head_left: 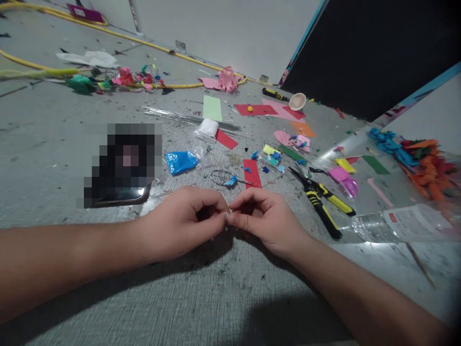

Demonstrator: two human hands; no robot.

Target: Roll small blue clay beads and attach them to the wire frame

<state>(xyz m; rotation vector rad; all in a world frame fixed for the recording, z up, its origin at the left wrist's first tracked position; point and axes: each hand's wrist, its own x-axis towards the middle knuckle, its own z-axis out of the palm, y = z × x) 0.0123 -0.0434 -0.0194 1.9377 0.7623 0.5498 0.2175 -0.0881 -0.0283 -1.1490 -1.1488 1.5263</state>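
Observation:
My left hand (192,218) and my right hand (264,216) meet at the fingertips, low over the grey floor. Each pinches thumb against fingers. A tiny pale bit shows where the tips touch, too small to name. Just beyond them lies a bent wire loop (221,178) with blue clay (231,181) stuck to it, partly over a red paper strip (252,173). To the left is a bag of blue clay (182,162). Yellow-and-black pliers (319,197) rest to the right of my right hand, jaws apart.
A pixelated dark device (122,166) lies at left. Thin wires (173,114), a white clay packet (209,127) and coloured paper are scattered ahead. A clear plastic bottle (403,223) lies at right, near orange and blue crumpled pieces (428,161). A yellow cable (137,37) runs along the back.

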